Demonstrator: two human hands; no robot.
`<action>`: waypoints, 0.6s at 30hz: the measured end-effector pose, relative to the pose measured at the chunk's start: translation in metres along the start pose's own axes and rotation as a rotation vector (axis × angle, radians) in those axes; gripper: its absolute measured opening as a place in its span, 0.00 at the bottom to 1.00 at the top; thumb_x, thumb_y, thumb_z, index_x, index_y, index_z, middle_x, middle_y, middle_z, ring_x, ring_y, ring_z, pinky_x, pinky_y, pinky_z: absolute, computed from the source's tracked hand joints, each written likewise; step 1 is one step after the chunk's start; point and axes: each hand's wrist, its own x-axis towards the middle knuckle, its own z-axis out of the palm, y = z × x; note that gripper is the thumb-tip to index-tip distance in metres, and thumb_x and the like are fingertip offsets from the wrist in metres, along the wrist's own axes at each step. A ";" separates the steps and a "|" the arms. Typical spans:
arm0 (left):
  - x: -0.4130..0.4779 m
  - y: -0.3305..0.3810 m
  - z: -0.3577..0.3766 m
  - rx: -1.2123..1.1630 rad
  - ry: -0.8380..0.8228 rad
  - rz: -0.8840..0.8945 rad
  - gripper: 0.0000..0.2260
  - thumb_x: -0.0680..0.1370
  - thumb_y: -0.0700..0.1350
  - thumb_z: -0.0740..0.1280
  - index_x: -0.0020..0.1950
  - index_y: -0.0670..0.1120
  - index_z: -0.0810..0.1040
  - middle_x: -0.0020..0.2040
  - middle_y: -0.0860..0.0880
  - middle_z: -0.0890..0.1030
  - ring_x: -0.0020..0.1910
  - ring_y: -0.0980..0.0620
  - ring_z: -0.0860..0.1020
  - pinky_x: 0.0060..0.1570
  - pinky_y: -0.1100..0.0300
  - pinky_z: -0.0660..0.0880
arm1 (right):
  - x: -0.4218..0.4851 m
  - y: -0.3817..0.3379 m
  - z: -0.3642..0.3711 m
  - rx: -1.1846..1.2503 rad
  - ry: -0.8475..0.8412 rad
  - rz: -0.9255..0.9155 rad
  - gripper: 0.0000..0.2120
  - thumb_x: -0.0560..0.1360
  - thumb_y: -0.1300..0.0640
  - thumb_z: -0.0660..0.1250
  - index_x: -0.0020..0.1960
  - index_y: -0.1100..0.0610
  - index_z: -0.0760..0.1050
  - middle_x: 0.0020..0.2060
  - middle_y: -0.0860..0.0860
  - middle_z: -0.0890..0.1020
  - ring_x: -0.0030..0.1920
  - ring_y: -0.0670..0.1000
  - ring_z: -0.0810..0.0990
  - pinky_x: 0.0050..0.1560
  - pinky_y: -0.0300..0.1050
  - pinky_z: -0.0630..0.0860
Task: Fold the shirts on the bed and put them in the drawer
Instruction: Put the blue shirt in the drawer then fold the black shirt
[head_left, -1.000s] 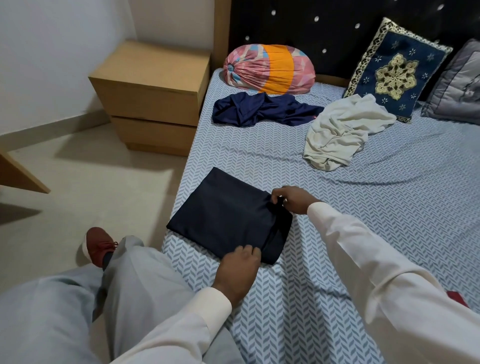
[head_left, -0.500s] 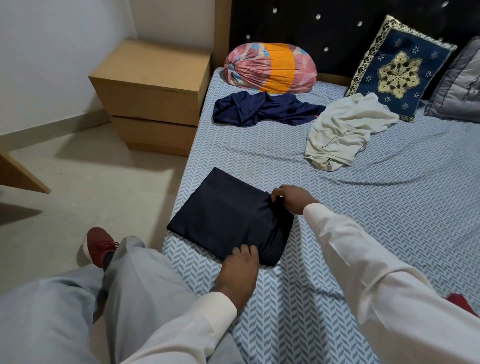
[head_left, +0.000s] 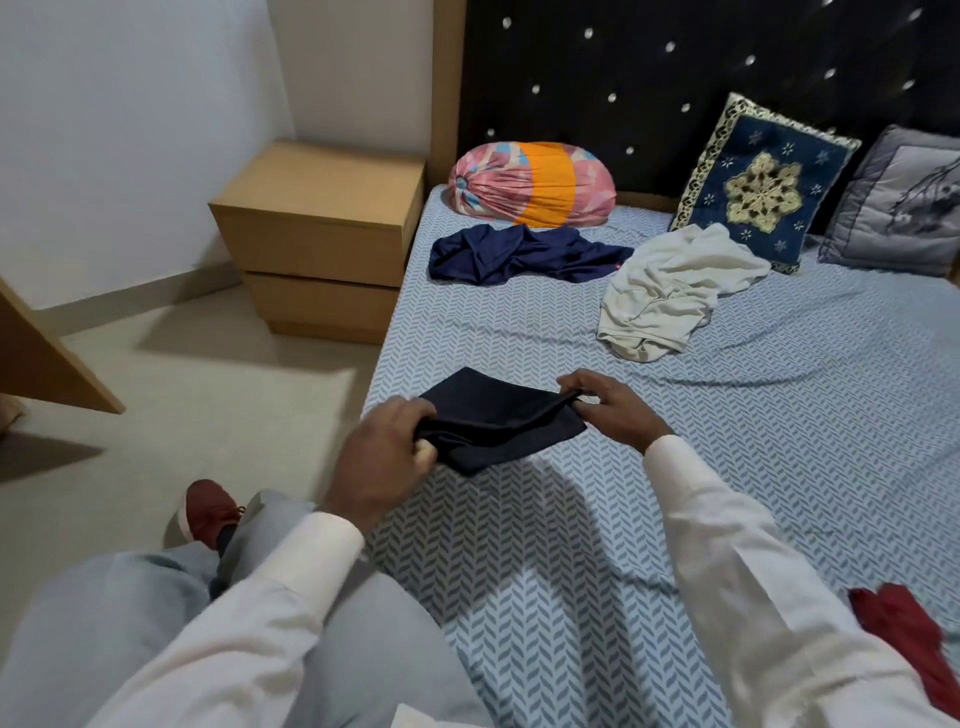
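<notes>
A folded dark navy shirt (head_left: 493, 415) is lifted off the bed's near left corner. My left hand (head_left: 384, 457) grips its near left edge and my right hand (head_left: 605, 410) pinches its right corner. Farther back lie a crumpled navy shirt (head_left: 519, 254) and a crumpled cream shirt (head_left: 670, 291) on the blue patterned bed sheet (head_left: 779, 441). A red garment (head_left: 904, 623) shows at the bed's near right edge. The wooden bedside drawer unit (head_left: 322, 239) stands left of the bed with both drawers closed.
A pink and orange bolster (head_left: 530, 184), a blue embroidered cushion (head_left: 763, 182) and a grey cushion (head_left: 904, 208) lean at the dark headboard. My legs and a red shoe (head_left: 208, 512) are on the floor left of the bed. A wooden panel (head_left: 47, 358) juts in at far left.
The folded navy shirt lay flat on the bed with both hands at its near edge; now both hands have raised it off the sheet. The camera view has shifted.
</notes>
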 end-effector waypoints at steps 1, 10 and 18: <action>0.004 0.000 -0.017 -0.050 0.040 0.006 0.16 0.67 0.40 0.69 0.54 0.51 0.78 0.49 0.52 0.79 0.47 0.51 0.77 0.50 0.56 0.75 | -0.012 -0.010 -0.005 0.060 0.019 -0.027 0.08 0.74 0.65 0.68 0.51 0.55 0.80 0.60 0.45 0.81 0.61 0.41 0.78 0.64 0.43 0.71; 0.006 0.031 -0.098 -0.730 0.075 -0.125 0.18 0.68 0.36 0.69 0.56 0.49 0.79 0.47 0.45 0.83 0.45 0.48 0.80 0.49 0.54 0.77 | -0.100 -0.092 -0.055 0.652 0.012 -0.271 0.17 0.70 0.76 0.66 0.43 0.55 0.78 0.38 0.51 0.81 0.39 0.47 0.77 0.39 0.37 0.74; 0.034 -0.004 -0.039 -0.687 -0.292 -0.302 0.17 0.69 0.36 0.71 0.55 0.51 0.80 0.44 0.44 0.85 0.39 0.53 0.80 0.46 0.56 0.78 | -0.077 -0.039 -0.049 0.439 -0.019 0.029 0.09 0.73 0.72 0.71 0.52 0.65 0.82 0.43 0.60 0.84 0.45 0.51 0.82 0.48 0.39 0.78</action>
